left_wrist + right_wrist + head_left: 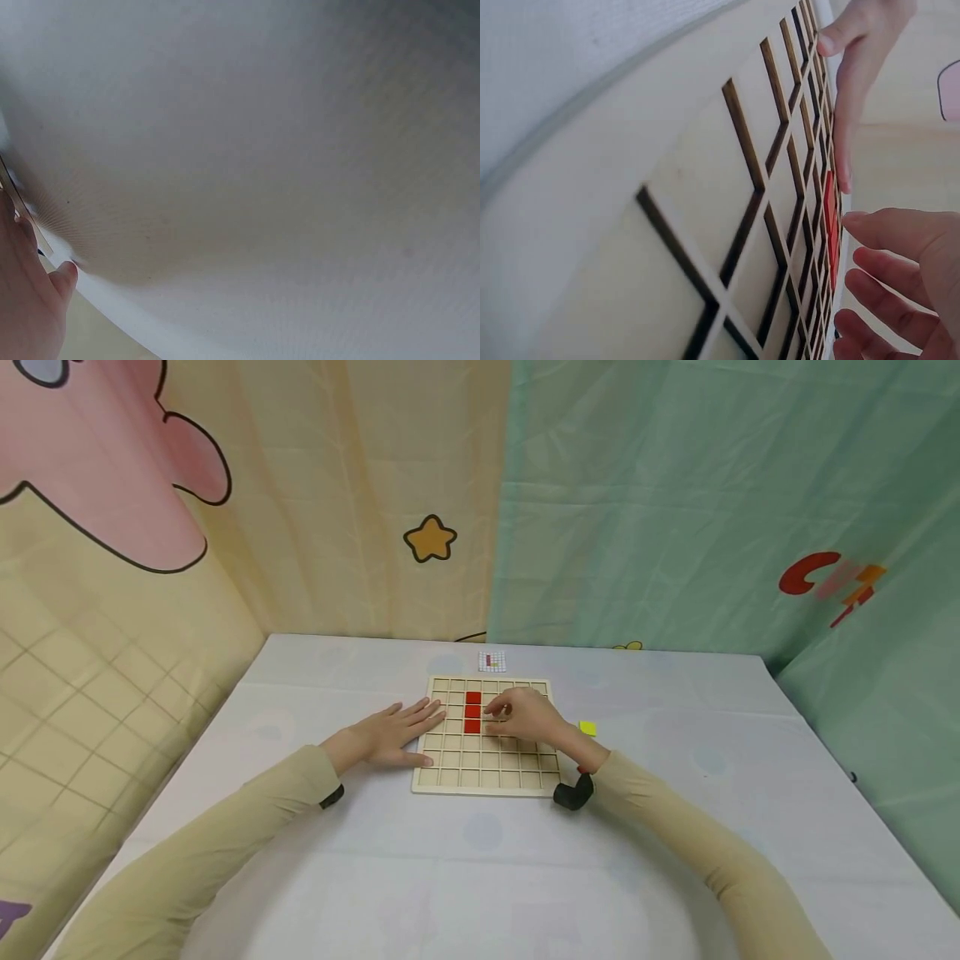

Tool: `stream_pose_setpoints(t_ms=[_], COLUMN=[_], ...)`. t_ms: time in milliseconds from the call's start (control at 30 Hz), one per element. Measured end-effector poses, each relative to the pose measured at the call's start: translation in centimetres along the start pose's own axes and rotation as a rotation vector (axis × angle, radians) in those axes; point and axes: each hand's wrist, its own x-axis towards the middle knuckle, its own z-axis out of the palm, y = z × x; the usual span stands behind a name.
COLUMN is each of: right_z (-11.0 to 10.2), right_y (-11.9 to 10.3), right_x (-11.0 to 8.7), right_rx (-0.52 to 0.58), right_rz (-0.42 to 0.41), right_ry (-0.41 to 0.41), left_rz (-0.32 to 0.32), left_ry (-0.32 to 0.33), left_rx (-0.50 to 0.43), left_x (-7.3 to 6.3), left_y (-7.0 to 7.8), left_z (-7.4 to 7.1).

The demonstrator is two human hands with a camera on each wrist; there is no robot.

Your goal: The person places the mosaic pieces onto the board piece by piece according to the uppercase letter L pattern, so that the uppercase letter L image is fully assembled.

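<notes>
A wooden grid board lies on the table, with three red square tiles in a column in its upper part. Spread over the board's left edge, my left hand has straight fingers on the rim and the thumb lower down. My right hand hovers over the board just right of the red tiles. Its fingers are loosely bent, thumb and forefinger apart. Nothing shows between those fingers in the right wrist view, where the red tiles are near the thumb tip.
Behind the board lies a small card printed with a coloured grid pattern. A yellow tile is right of the board, beyond my right wrist. Something small and red peeks out beside that wrist. Curtains hang behind the white-covered table.
</notes>
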Motion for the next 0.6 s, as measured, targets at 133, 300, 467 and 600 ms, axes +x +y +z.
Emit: stream_pose_setpoints(t_ms=[133,300,467,600], right_z=[-1.2,-2.6,-4.0,-4.7], right_y=[0.6,1.6,2.7,4.0], right_x=[-0.8,-2.1,-3.8,-5.3], right_rx=[-0.009,-0.011,-0.013,-0.02], right_rz=[0.022,0.035,0.028,0.031], right_ry=[0.022,0.056,0.08,0.09], left_rz=[-0.004,0.001,0.01,0.014], left_ry=[-0.002,-0.002,0.006,0.007], left_rx=[0.002,0.007,0.019,0.018], left_x=[0.0,-0.1,0.0,0.1], left_y=[0.1,0.0,-0.2,-0.3], left_z=[0.0,0.0,0.2,0.3])
